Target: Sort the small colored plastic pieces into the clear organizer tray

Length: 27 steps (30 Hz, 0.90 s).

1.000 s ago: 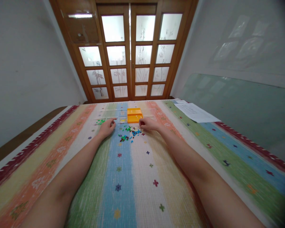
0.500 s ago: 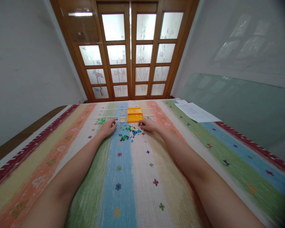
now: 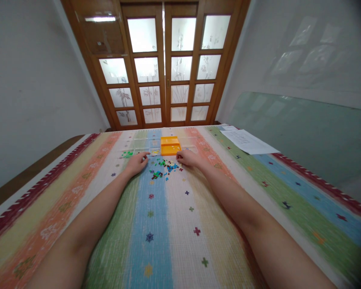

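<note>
A heap of tiny coloured pieces [image 3: 163, 168] lies on the striped cloth [image 3: 174, 224] far ahead of me. My left hand [image 3: 136, 161] rests on the cloth left of the heap, fingers curled, forefinger pointing toward a clear divided tray [image 3: 144, 147]. Right of the heap, my right hand [image 3: 188, 157] has its fingertips pinched together at the heap's edge, near the orange compartments [image 3: 170, 145]. What either hand holds, if anything, is too small to see. Green pieces [image 3: 126, 153] sit in the tray's left part.
A sheet of paper [image 3: 248, 141] lies at the far right of the table. A glass panel [image 3: 303, 136] leans along the right wall. Wooden doors with frosted panes [image 3: 165, 64] stand behind the table. The table's left edge runs diagonally.
Both hands have stayed beside the heap. The left forefinger has crept slightly right toward the tray, and the view has shifted a little.
</note>
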{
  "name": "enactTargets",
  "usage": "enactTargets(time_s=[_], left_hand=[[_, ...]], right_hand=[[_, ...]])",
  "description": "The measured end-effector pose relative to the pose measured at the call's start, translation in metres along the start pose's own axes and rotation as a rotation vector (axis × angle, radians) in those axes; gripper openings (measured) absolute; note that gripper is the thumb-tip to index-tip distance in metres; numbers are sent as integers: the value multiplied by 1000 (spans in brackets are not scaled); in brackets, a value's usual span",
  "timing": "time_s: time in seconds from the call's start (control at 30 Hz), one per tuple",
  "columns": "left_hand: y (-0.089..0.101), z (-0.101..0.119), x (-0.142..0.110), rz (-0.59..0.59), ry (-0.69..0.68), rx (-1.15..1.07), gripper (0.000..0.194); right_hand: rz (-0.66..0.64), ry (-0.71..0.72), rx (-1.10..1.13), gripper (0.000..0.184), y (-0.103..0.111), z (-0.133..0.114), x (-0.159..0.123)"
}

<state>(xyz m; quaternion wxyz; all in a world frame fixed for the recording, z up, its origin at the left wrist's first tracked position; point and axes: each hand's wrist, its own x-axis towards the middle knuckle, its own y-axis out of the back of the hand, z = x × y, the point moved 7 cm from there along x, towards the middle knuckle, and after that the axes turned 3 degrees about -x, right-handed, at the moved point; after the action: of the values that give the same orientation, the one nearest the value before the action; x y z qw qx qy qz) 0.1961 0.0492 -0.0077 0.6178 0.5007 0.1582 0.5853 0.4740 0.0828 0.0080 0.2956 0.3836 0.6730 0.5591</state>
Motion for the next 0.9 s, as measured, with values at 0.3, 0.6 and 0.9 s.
enactTargets(time_s=[0.3, 0.6, 0.9], left_hand=[[-12, 30, 0, -120, -176, 88, 25], [-18, 43, -2, -175, -229, 35, 22], [-16, 48, -3, -193, -202, 12, 20]], right_hand=[[161, 51, 126, 16, 9, -1, 0], [324, -12, 472, 15, 10, 18, 7], [366, -146, 691, 17, 14, 33, 4]])
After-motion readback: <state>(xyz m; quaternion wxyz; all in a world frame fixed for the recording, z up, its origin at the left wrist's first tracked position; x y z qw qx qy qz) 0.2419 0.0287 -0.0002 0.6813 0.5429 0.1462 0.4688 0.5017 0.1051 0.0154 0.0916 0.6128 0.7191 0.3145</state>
